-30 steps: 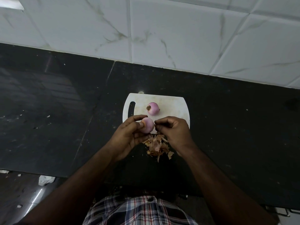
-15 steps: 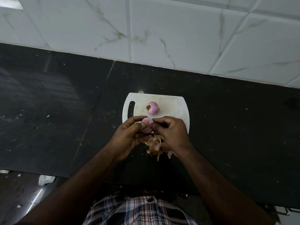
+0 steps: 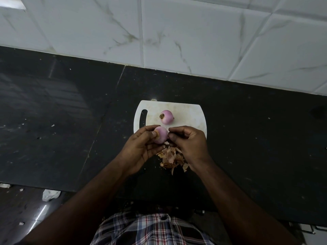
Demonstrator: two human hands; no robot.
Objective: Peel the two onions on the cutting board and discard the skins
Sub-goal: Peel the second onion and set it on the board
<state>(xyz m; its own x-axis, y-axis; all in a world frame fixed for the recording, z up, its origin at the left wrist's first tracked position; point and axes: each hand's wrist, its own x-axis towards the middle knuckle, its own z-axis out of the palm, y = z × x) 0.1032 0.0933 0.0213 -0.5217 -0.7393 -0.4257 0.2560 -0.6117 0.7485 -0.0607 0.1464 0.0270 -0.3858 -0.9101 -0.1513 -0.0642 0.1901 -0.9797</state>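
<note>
A peeled pink onion [image 3: 166, 117] lies on the white cutting board [image 3: 191, 117], its brown root end facing left. A second pink onion [image 3: 161, 134] is held above the board's near edge. My left hand [image 3: 141, 149] grips it, thumb on its left side. My right hand [image 3: 189, 144] has curled fingers, with the fingertips pinching at the onion's right side. A heap of brown onion skins [image 3: 172, 159] lies on the counter just below the board, partly hidden by my right hand.
The black stone counter [image 3: 62, 121] stretches to both sides and is flecked with small bits. A white tiled wall [image 3: 177, 32] stands behind it. Below the counter's left front edge lies a crumpled white scrap [image 3: 50, 194] on the floor.
My right hand has drawn back slightly to the right, so more of the held onion shows. The left hand, the other onion and the skins stay where they were.
</note>
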